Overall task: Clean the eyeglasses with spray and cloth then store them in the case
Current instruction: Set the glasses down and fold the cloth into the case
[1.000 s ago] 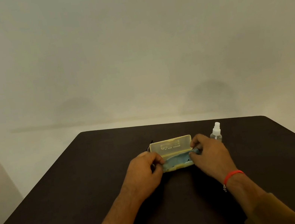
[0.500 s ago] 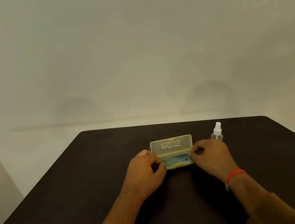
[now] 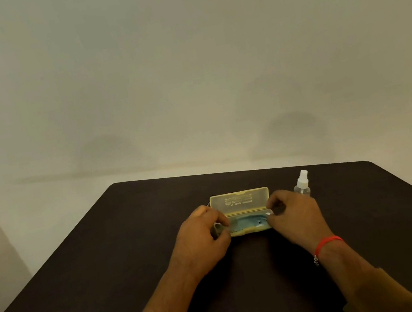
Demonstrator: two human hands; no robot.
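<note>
A pale yellow eyeglass case (image 3: 240, 200) stands open in the middle of the dark table (image 3: 109, 269), its lid upright with printed text. A blue cloth (image 3: 247, 222) lies spread inside the case's lower half. My left hand (image 3: 202, 235) is at the left end of the case, fingertips pinched on the cloth's edge. At the right end, my right hand (image 3: 293, 212) pinches the other edge. The eyeglasses are not clearly visible; they may lie under the cloth. A clear spray bottle (image 3: 302, 185) with a white nozzle stands upright just behind my right hand.
The table's far edge runs close behind the case, and a plain wall rises beyond it. A red string bracelet (image 3: 326, 243) is on my right wrist.
The blue cloth, held a little above the case a second ago, now sits lower inside it. Both hands have shifted slightly outward toward the case's ends.
</note>
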